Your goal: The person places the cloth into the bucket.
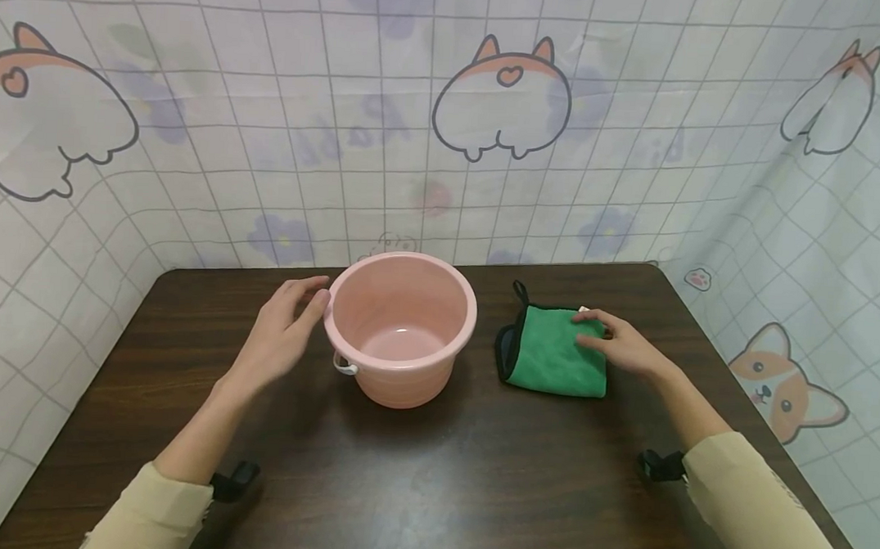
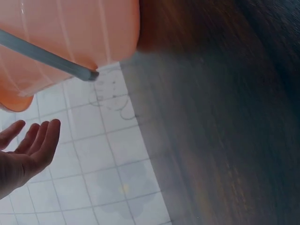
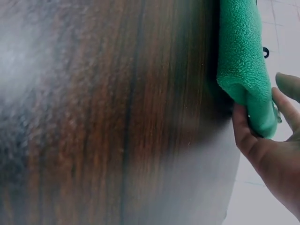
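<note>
A pink plastic bucket (image 1: 402,383) stands upright on the dark wooden table, its grey handle (image 2: 51,56) hanging down against its side. My left hand (image 1: 278,333) is at the left of its rim, fingers loosely bent and thumb near the rim. In the left wrist view that hand (image 2: 30,154) appears apart from the bucket. To the right lies a folded green towel (image 1: 558,357) with black edging and a loop. My right hand (image 1: 624,344) is over its right end. Fingers (image 3: 243,133) touch the towel's end, while the thumb (image 3: 288,86) looks clear of the cloth.
The table (image 1: 409,486) has its back edge close to a tiled-pattern curtain (image 1: 387,141) with cartoon dogs. More of this sheet hangs at the left and right. A black wrist mount (image 1: 235,480) shows at the left sleeve, another mount (image 1: 660,466) at the right.
</note>
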Demonstrator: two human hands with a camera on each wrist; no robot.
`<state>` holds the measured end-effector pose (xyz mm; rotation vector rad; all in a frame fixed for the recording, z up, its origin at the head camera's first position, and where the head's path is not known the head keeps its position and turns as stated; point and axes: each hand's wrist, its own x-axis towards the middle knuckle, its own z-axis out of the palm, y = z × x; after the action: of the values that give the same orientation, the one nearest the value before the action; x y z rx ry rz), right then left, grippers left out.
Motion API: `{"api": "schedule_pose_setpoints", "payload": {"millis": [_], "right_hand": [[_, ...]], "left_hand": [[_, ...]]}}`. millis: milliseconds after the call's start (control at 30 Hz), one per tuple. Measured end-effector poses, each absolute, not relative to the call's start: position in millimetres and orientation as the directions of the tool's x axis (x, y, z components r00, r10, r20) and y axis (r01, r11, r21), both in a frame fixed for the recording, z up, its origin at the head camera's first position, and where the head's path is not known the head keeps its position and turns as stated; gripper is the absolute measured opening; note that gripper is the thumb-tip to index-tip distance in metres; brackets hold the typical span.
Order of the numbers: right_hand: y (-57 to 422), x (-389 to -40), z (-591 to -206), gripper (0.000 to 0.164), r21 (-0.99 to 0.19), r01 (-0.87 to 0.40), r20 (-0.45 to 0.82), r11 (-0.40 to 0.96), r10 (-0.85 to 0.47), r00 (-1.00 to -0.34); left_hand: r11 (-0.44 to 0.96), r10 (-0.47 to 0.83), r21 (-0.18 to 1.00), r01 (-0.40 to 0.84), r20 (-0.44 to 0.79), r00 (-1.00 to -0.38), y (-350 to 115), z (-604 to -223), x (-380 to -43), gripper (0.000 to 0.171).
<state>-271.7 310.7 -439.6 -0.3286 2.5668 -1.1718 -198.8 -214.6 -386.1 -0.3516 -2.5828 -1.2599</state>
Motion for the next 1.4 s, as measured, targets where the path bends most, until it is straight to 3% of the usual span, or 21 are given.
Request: {"api": "schedule_pose_setpoints", "payload": {"millis": [200,467,733,933,1400], "right_hand": [[312,-275,-441,0.052,-0.798,-0.040,-0.207,0.601,-0.336,-0.919],[312,-279,-441,0.060,-0.822,-0.035,-0.219,0.568,-0.373,-0.902],[313,-276,-444,0.049,-0.854,-0.018,-0.209,0.520,-0.375,-0.903],[316,-273,-443,0.050,-0.889,0.012,-0.220,0.458,-0.402,-0.889],[305,-269,-429,0.055,-0.868,0.008,-0.191,0.497,-0.318,-0.929]], "left_hand": [[0.468,0.115,0.851,0.238,0.208,-0.971,-211,-380,-200,0.059],[0.318,0.098,0.938,0.140,0.115,-0.989,-210,-377,-204,0.053],[0.159,0.120,0.987,0.028,0.009,-0.993,-212,-378,-208,0.054],[0.029,0.177,0.999,-0.036,-0.040,-0.983,-215,-377,-211,0.053],[-0.011,0.245,0.992,-0.124,-0.117,-0.962,-221,-371,-214,0.056]]}}
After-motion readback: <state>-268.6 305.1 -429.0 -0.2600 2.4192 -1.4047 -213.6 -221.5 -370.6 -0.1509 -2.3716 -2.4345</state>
